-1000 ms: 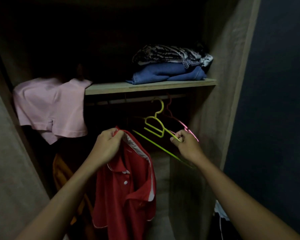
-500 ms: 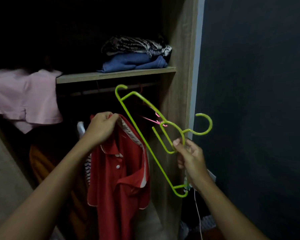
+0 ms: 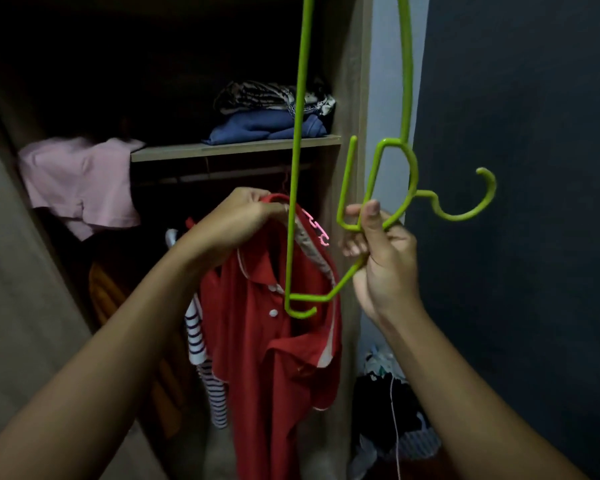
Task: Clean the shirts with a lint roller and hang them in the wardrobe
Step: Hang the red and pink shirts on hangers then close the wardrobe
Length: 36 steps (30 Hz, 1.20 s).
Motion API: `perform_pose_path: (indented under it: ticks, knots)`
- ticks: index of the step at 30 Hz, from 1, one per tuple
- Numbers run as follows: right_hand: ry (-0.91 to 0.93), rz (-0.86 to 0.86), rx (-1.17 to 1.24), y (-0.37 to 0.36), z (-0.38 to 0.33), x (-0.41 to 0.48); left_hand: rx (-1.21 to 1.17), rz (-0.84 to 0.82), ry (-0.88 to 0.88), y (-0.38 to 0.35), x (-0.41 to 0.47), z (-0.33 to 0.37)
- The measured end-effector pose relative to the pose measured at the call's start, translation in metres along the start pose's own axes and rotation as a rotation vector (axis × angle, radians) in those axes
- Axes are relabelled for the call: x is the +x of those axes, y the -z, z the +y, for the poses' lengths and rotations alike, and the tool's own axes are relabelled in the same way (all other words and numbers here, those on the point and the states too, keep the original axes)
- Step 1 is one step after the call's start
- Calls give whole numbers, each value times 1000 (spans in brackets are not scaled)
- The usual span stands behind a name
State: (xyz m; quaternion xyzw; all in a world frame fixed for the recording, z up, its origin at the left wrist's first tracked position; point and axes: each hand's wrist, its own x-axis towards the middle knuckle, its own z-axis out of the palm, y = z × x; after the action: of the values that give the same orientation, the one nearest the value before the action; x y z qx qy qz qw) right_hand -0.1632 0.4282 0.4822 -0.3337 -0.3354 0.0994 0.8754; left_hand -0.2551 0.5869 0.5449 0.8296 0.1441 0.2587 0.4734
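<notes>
A red polo shirt [image 3: 278, 344] with white buttons hangs from my left hand [image 3: 236, 223], which grips it at the collar in front of the open wardrobe. My right hand [image 3: 381, 261] holds a lime-green plastic hanger [image 3: 297, 168] near its neck. The hanger is turned on end: its hook [image 3: 465, 209] points right and its long bar runs up out of the top of the view. Its lower corner lies in front of the shirt's chest. Whether it touches the cloth, I cannot tell.
A wooden shelf [image 3: 236, 148] carries folded blue and patterned clothes [image 3: 274, 112]; a pink shirt [image 3: 80, 181] droops over its left end. Below are a rail [image 3: 222, 174], a pink hanger [image 3: 316, 230], a striped garment [image 3: 201, 362] and an orange one [image 3: 101, 292]. A dark wall [image 3: 534, 237] stands right.
My right hand took the green hanger off the rail, brought it out of the wardrobe and swung it up on end, close to the camera. My left hand kept hold of the red shirt's collar.
</notes>
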Motion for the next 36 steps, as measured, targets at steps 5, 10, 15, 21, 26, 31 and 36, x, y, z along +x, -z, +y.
perform_pose_path:
  ticks: [5, 10, 15, 21, 26, 31, 36]
  knots:
    - [211, -105, -311, 24, -32, 3, 1, -139, -122, -8, -28, 58]
    - [383, -387, -688, 69, -77, 9, 225, -163, -221, 12, -53, 85]
    - [99, -646, -1163, 110, -116, 19, 335, -82, -172, 28, -63, 82]
    - [-88, -708, -1636, 126, -136, 26, 689, 132, -24, 21, -52, 78]
    - [-131, -845, -1750, 111, -134, 25, 641, 260, 24, 4, -50, 78]
    - [-61, -819, -1459, 92, -138, 28, 124, 124, 152, -24, -51, 71]
    - [-60, -713, -1205, 79, -153, 41, -10, 80, 135, -13, -55, 68]
